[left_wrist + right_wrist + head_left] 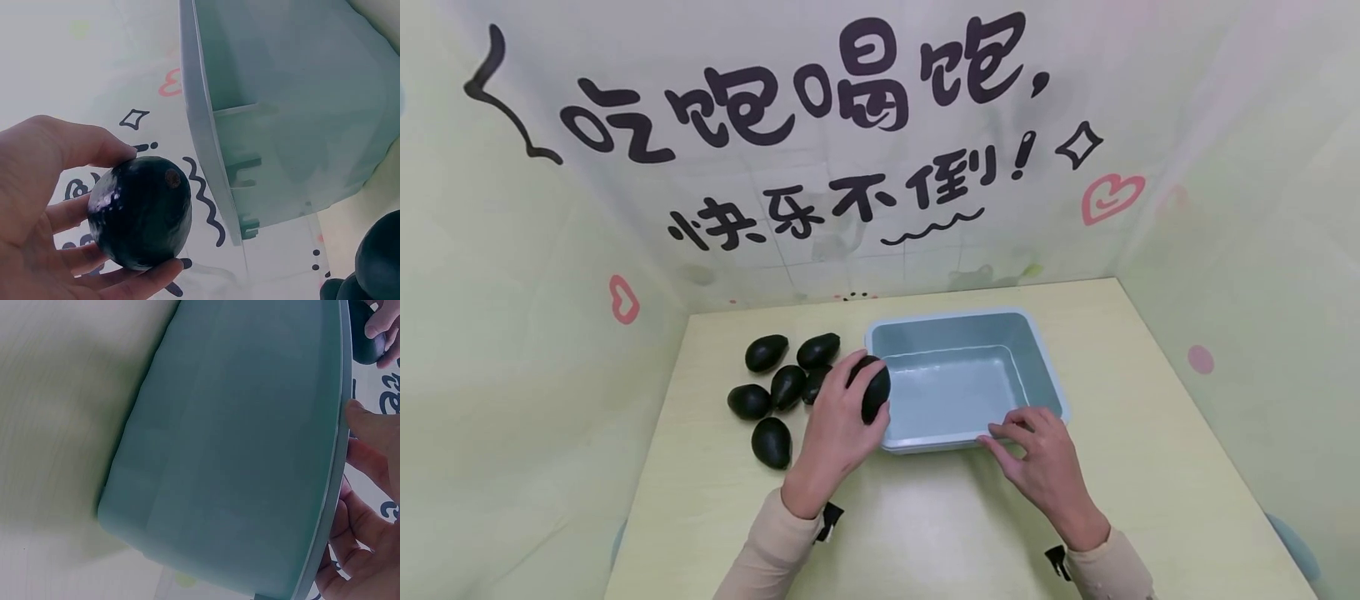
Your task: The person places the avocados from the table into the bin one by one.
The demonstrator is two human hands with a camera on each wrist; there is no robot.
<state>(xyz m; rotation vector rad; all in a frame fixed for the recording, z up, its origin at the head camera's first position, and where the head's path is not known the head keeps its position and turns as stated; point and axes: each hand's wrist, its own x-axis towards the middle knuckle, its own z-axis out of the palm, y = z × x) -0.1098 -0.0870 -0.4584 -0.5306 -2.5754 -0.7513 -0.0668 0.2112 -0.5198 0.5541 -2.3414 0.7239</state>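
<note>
My left hand (842,421) grips a dark avocado (872,389) at the left rim of a light blue plastic bin (955,439). In the left wrist view, thumb and fingers curl round the avocado (140,212), its stem scar showing. With thumb and fingers, my right hand (1037,458) pinches the bin's near rim towards its right corner. The right wrist view has the bin's outer wall (231,450) up close, with the right hand (369,519) at its rim. Inside, the bin's floor shows no avocado. Several more avocados (771,442) lie left of the bin, one partly hidden behind the left hand.
A pale wood-grain table (940,533) carries everything. A white printed sheet (820,208) with black characters hangs behind it, and pale sheets (1240,275) hang at both sides. Beyond the bin, the table's back edge meets the rear sheet.
</note>
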